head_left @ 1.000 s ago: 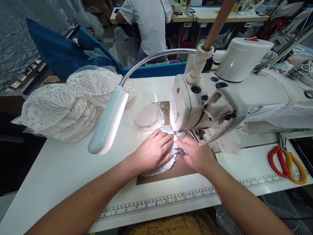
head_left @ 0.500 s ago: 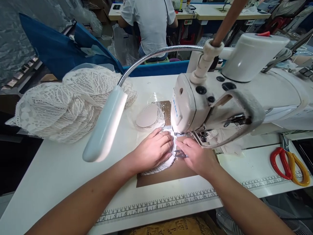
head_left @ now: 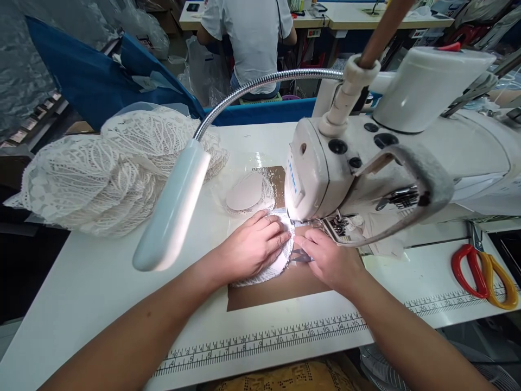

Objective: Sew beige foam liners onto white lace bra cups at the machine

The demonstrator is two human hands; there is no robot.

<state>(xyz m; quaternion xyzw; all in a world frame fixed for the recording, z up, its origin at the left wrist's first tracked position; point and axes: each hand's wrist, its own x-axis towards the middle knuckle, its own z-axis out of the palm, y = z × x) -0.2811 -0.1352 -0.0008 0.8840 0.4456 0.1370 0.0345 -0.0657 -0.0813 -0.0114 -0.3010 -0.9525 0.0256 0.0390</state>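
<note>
A white lace-covered oval piece of fabric (head_left: 271,271) lies under the needle end of the sewing machine (head_left: 313,174). My left hand (head_left: 256,244) rests flat on it with fingers stretched out, fingertips close to the presser foot. My right hand (head_left: 331,258) is closed around a small pair of thread snips (head_left: 302,255), blades pointing left toward the fabric's edge. Its index fingertip touches the fabric's right edge. A brown plate (head_left: 264,297) lies beneath the fabric. Where the needle meets the cloth is largely hidden.
A pile of white lace pieces (head_left: 89,179) sits at left behind the lamp (head_left: 171,212). Beyond the fabric lies a pale oval piece (head_left: 244,193). Red-and-yellow-handled scissors (head_left: 482,274) rest at right. A printed ruler (head_left: 260,347) runs along the front edge. A person (head_left: 248,43) sits beyond.
The fabric has turned and shifted slightly away from me under the machine, my left hand moving with it. My right hand keeps hold of the snips. The camera view has shifted slightly.
</note>
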